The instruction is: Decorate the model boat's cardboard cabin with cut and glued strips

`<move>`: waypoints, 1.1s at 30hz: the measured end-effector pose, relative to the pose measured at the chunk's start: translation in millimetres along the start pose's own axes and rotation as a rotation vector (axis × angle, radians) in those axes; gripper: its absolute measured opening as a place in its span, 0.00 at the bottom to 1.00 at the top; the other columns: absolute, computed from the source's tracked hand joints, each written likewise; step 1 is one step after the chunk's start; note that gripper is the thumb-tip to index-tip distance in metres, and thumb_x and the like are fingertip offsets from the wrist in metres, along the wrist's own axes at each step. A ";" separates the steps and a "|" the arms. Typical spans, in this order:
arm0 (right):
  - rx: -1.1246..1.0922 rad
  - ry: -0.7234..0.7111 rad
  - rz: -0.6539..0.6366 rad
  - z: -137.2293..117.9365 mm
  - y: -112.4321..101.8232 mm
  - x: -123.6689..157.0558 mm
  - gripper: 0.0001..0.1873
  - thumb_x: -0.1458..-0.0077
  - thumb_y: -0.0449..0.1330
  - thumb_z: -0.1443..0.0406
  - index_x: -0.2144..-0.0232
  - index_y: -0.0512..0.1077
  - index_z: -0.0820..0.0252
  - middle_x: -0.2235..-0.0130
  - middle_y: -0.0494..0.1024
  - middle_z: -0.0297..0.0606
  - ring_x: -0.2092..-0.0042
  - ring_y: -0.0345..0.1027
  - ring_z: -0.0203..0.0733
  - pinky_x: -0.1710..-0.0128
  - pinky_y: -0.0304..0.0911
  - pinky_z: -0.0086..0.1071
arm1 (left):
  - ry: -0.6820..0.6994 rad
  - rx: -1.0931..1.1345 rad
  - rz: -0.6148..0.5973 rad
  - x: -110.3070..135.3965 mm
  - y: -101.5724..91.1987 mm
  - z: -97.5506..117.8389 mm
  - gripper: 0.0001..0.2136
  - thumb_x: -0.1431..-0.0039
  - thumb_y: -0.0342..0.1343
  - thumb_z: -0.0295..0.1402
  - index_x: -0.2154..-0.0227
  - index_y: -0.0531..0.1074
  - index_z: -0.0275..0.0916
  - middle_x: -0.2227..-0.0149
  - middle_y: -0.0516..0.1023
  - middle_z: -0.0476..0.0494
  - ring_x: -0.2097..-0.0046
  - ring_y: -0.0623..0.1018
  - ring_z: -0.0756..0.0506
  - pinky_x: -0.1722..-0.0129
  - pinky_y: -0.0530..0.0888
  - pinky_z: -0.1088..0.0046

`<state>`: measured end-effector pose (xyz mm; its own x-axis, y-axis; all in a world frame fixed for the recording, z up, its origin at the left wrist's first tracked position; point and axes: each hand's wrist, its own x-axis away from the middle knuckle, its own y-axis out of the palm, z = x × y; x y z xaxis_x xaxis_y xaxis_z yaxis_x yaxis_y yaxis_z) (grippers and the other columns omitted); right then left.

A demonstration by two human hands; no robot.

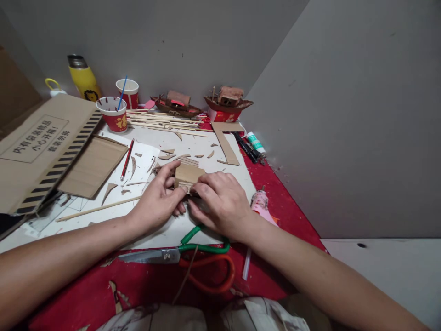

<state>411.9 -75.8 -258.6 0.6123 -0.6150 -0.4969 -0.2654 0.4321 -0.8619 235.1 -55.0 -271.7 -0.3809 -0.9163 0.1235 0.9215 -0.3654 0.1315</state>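
Note:
Between both hands is a small cardboard model point(189, 174) with a curved tan top, apparently a boat with a cabin cover; much of its hull is hidden. My left hand point(161, 195) grips its left side, thumb at the near edge and index finger at the far side. Fingers of my right hand point(220, 202) are bent together against its right near edge. Below the hands lie scissors point(168, 255) with a green and an orange handle. Curved cardboard scraps point(109, 191) are scattered around, and a red pencil point(127, 158) lies to the left.
A cardboard box point(51, 133) fills the left. Along the back stand a yellow bottle point(82, 76), paper cups point(115, 120), wooden sticks point(165, 120) and two brown model boats point(229, 102). A pink glue gun point(262, 207) and an L-shaped cardboard piece point(227, 147) lie right.

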 end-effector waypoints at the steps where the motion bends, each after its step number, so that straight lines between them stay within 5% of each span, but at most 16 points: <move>1: 0.001 0.004 -0.005 -0.5 1.5 -0.3 0.07 0.42 0.55 0.65 0.64 0.71 0.62 0.62 0.75 0.47 0.61 0.64 0.49 0.63 0.59 0.42 | 0.007 0.004 -0.002 -0.1 0.1 0.1 0.29 0.40 0.54 0.29 0.37 0.52 0.41 0.66 0.70 0.50 0.79 0.73 0.54 0.80 0.72 0.75; 33: 0.009 0.028 0.012 -1.2 9.2 -4.0 0.05 0.43 0.54 0.67 0.66 0.69 0.60 0.66 0.75 0.44 0.63 0.63 0.49 0.64 0.55 0.41 | 0.013 0.010 -0.005 0.3 0.5 -0.2 0.28 0.40 0.53 0.29 0.38 0.53 0.40 0.69 0.72 0.52 0.81 0.72 0.55 0.79 0.71 0.77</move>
<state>406.1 -70.2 -264.6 0.5880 -0.6281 -0.5096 -0.2653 0.4454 -0.8551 235.5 -55.6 -271.8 -0.3849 -0.9164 0.1098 0.9186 -0.3688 0.1416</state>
